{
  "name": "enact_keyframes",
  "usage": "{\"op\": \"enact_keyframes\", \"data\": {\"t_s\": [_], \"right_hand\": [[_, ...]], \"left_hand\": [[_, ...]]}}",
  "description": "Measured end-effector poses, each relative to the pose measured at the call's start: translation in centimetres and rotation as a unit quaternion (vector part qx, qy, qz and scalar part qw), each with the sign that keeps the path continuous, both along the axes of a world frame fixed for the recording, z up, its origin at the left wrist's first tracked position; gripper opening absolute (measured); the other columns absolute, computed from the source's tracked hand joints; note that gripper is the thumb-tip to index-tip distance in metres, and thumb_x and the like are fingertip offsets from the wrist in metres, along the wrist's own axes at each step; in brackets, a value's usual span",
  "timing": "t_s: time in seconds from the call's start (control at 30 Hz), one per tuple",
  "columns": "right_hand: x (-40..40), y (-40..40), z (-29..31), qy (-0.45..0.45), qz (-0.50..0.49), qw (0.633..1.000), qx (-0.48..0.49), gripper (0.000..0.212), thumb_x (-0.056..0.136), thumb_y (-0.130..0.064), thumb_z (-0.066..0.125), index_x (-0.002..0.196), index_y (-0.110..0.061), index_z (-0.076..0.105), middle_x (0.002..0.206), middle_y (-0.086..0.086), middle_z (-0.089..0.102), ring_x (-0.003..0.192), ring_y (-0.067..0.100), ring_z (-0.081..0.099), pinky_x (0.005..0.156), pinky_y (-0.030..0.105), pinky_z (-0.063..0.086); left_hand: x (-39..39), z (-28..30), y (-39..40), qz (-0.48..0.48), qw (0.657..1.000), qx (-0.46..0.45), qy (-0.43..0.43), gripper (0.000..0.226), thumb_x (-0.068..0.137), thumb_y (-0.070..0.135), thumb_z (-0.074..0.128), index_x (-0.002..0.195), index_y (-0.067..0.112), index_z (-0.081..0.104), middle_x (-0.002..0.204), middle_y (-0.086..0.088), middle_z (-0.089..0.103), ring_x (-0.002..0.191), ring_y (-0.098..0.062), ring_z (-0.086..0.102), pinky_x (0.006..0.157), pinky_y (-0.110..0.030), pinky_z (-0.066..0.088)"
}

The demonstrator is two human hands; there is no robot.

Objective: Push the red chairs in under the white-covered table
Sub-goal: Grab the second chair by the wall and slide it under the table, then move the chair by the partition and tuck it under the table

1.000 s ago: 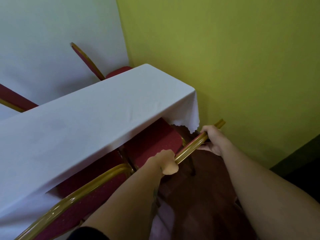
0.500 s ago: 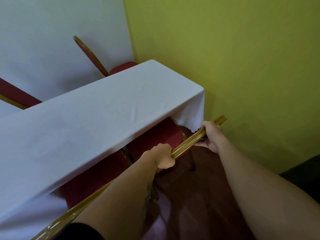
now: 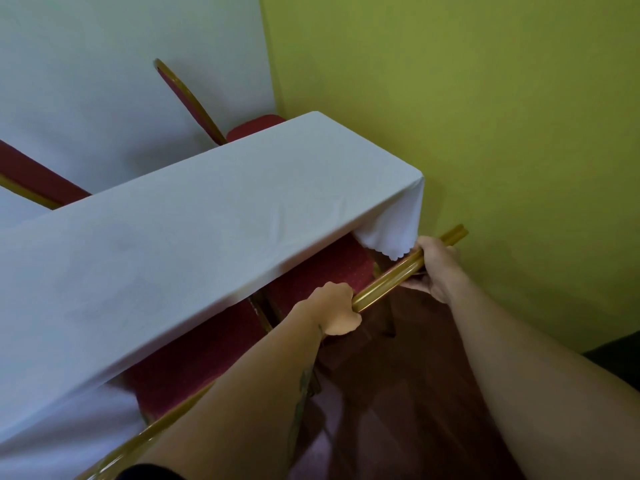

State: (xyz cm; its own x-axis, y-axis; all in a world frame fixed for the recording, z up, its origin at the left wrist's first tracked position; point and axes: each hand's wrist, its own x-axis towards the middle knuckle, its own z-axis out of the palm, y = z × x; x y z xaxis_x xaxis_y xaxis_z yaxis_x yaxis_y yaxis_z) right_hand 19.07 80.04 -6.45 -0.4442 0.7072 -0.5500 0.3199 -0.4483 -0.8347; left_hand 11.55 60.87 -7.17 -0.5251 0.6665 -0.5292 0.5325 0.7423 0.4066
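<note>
A long table under a white cloth runs from lower left to the corner at upper right. On its near side a red chair with a gold frame has its seat partly under the cloth. My left hand and my right hand both grip the gold top rail of its backrest. A second red chair sits to its left, its seat mostly beneath the cloth and its gold rail passing under my left forearm.
A yellow-green wall stands close on the right and a white wall at the back. On the far side two more red chairs lean behind the table. The floor is dark red-brown.
The gripped chair has slid further in under the cloth, and both hands have travelled forward with its rail. The left chair's back now shows less in view.
</note>
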Motion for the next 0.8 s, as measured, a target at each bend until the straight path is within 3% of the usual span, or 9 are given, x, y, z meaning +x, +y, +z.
{"op": "enact_keyframes", "data": {"t_s": [0.1,0.17,0.23,0.3,0.37,0.47,0.67,0.8], "right_hand": [[-0.1,-0.6,0.5,-0.059,0.004,0.997,0.056,0.050,0.077,-0.023,0.061,0.121,0.001,0.055,0.089,0.013,0.073,0.076,0.032,0.075,0.050,0.043,0.061],[0.0,-1.4,1.4,-0.166,0.017,0.970,0.179,0.069,0.080,-0.031,0.063,0.137,0.000,0.041,0.115,0.015,0.068,0.098,0.037,0.069,0.068,0.047,0.061],[0.3,-2.2,2.3,-0.282,0.070,0.893,0.343,0.073,0.088,-0.036,0.058,0.145,0.002,0.033,0.140,0.026,0.051,0.122,0.045,0.055,0.094,0.050,0.049],[0.6,-3.5,3.4,-0.346,0.147,0.815,0.441,0.069,0.091,-0.038,0.052,0.145,0.002,0.037,0.150,0.031,0.036,0.136,0.047,0.038,0.101,0.050,0.041],[0.6,-5.4,4.7,-0.379,0.223,0.773,0.457,0.064,0.088,-0.038,0.054,0.140,-0.002,0.045,0.150,0.028,0.034,0.139,0.046,0.031,0.103,0.052,0.039],[0.6,-9.4,6.8,-0.375,0.288,0.758,0.450,0.062,0.083,-0.044,0.057,0.135,-0.009,0.054,0.146,0.021,0.040,0.135,0.044,0.036,0.105,0.053,0.039],[-1.6,-19.2,9.9,-0.245,0.416,0.753,0.447,0.056,0.078,-0.036,0.051,0.127,-0.009,0.057,0.139,0.020,0.050,0.125,0.041,0.050,0.100,0.045,0.047],[-5.0,-28.6,11.5,-0.172,0.475,0.735,0.452,0.059,0.087,-0.024,0.054,0.145,-0.011,0.050,0.149,0.012,0.046,0.130,0.032,0.049,0.102,0.041,0.045]], "left_hand": [[1.1,0.1,-0.4,0.019,1.000,0.015,0.002,0.035,0.096,0.026,0.060,0.130,0.018,0.059,0.102,-0.002,0.064,0.090,-0.022,0.066,0.086,-0.040,0.058],[2.0,0.6,-1.2,0.034,0.999,0.025,-0.003,0.029,0.096,0.021,0.060,0.125,0.017,0.058,0.102,-0.003,0.063,0.090,-0.022,0.066,0.084,-0.039,0.058],[2.6,1.5,-2.5,0.037,0.999,0.025,-0.003,0.023,0.095,0.017,0.060,0.118,0.018,0.058,0.102,-0.004,0.063,0.090,-0.023,0.066,0.079,-0.036,0.057],[2.8,2.8,-4.3,0.044,0.999,0.028,0.000,0.022,0.094,0.015,0.058,0.115,0.017,0.063,0.104,-0.005,0.067,0.092,-0.024,0.068,0.079,-0.037,0.058],[2.8,4.4,-6.6,0.056,0.998,0.037,0.004,0.037,0.095,0.014,0.054,0.131,0.015,0.064,0.122,-0.007,0.069,0.107,-0.027,0.067,0.091,-0.040,0.057],[2.6,6.8,-11.1,0.079,0.996,0.034,0.026,0.051,0.098,0.018,0.050,0.148,0.016,0.052,0.146,-0.006,0.057,0.129,-0.028,0.057,0.101,-0.035,0.048],[0.5,10.9,-23.0,0.156,0.985,0.039,0.064,0.047,0.097,0.028,0.052,0.143,0.024,0.058,0.151,-0.005,0.053,0.135,-0.028,0.051,0.112,-0.040,0.042],[-1.5,13.0,-33.3,0.211,0.972,0.059,0.087,0.048,0.095,0.027,0.052,0.142,0.026,0.059,0.149,-0.002,0.054,0.134,-0.025,0.052,0.113,-0.041,0.041]]}}
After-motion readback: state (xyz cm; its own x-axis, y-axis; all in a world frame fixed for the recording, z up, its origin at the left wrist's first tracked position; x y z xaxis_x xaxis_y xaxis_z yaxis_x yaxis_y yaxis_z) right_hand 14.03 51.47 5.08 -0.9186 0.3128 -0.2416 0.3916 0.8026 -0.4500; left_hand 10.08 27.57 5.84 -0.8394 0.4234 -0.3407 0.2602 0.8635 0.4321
